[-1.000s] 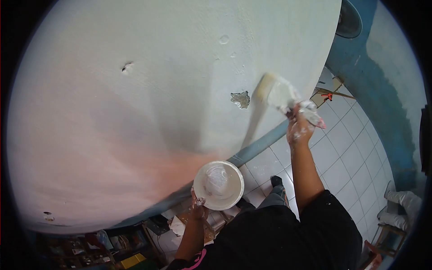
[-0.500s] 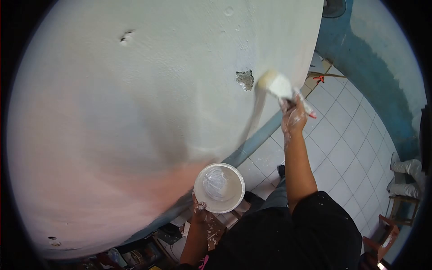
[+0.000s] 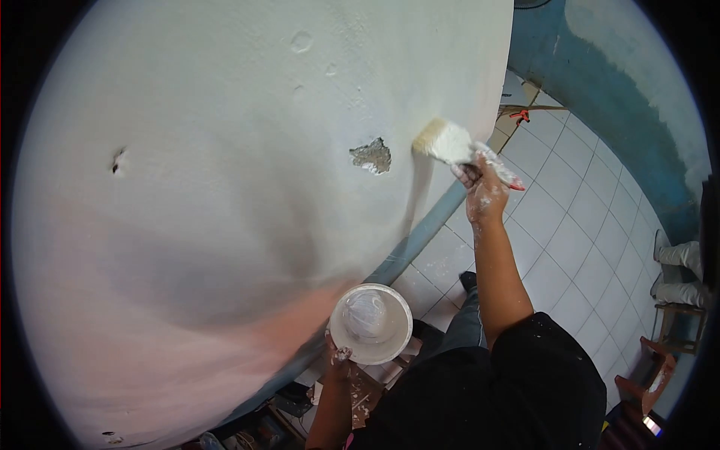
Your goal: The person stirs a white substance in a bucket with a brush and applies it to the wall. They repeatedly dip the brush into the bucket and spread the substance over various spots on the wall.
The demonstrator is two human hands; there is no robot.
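Brush (image 3: 444, 141) in R hand (image 3: 484, 196) now right of wall chip (image 3: 371, 156).

Single head-worn fisheye view, looking steeply down, close along wall (image 3: 225, 187)

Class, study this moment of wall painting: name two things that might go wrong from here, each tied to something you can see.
The right hand holds a loaded brush against the wall, over the floor tiles: paint may drip there. The left hand grips the open paint bucket by its rim only, so it could tip or slip.
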